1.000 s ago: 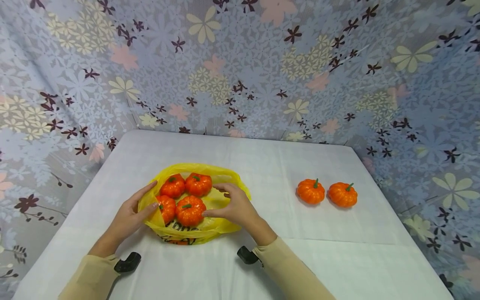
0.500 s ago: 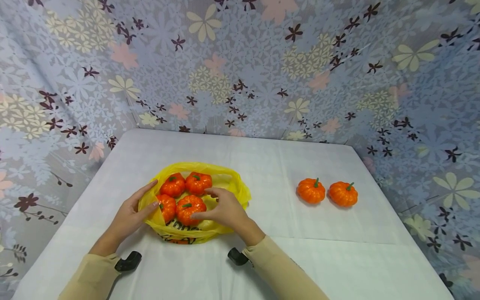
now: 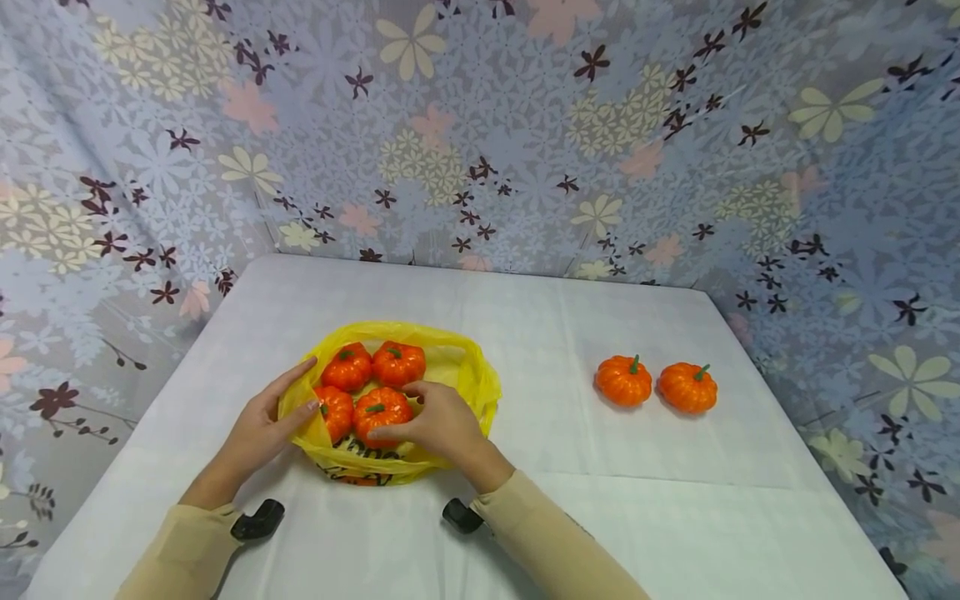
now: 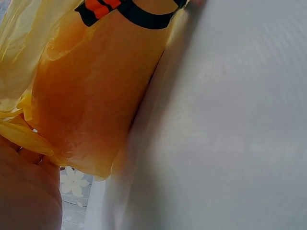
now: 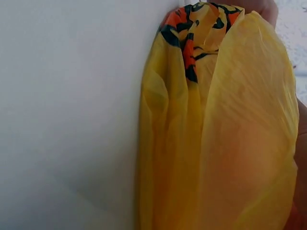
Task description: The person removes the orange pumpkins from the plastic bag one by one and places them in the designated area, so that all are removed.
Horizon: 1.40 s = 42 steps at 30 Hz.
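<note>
Together, a person's two hands are tending an open yellow plastic bag (image 3: 483,387) that is sitting left of centre on a white counter (image 3: 675,500). On one side, the left hand (image 3: 262,429) is pinching the bag's left edge between thumb and fingers. Opposite, the right hand (image 3: 446,417) is curving its thumb and fingers round the right side of the front-right pumpkin (image 3: 384,413), a glossy orange one with a green stem, and the thumb is lying across its near face. Just beside it inside the bag, the front-left pumpkin (image 3: 335,414) is peeking out from behind a yellow fold, while the back-left pumpkin (image 3: 347,367) and the back-right pumpkin (image 3: 398,364) are resting behind the front two. Well apart to the right, a loose pumpkin (image 3: 624,383) and its neighbouring pumpkin (image 3: 687,389) are standing near each other on the counter. Black lettering is showing on the bag's front. Tan sleeves (image 3: 180,550) are covering the forearms, and black devices (image 3: 258,521) are jutting out at both wrists. Behind the counter, a flowered cloth (image 3: 480,125) is filling the background.
</note>
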### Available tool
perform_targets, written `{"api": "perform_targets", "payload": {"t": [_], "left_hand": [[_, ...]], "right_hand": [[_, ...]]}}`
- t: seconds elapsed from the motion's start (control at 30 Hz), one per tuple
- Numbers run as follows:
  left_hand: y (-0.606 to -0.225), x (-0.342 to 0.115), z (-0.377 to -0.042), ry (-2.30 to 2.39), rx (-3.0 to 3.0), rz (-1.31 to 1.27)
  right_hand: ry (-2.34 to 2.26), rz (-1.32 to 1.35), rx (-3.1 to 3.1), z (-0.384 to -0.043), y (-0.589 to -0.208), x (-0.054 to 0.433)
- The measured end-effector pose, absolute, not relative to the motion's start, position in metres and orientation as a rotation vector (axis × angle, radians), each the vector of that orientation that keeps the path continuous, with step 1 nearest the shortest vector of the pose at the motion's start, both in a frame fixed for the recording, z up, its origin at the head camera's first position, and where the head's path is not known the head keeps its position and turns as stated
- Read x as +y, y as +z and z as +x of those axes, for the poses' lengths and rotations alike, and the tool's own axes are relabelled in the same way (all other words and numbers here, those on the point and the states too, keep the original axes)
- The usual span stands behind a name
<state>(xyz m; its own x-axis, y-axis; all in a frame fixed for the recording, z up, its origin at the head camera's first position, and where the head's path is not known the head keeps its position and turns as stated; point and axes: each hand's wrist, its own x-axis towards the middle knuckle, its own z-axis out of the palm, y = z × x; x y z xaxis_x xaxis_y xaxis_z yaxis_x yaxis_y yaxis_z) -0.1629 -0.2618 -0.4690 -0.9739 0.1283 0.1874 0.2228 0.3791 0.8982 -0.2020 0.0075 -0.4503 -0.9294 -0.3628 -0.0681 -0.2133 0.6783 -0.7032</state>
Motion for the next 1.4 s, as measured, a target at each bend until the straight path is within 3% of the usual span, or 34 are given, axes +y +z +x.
{"api": "perform_targets", "payload": {"t": [0.83,1.4], "left_hand": [[-0.466,-0.261,-0.162,-1.660,-2.566,-0.296],[-0.465,-0.260,-0.161,-1.643,-2.586,-0.282]], "right_hand": [[-1.079,-0.571,2.721,-0.203,-0.456,0.003],[-1.256,-0.567,2.672,-0.200,-0.424,0.013]]}}
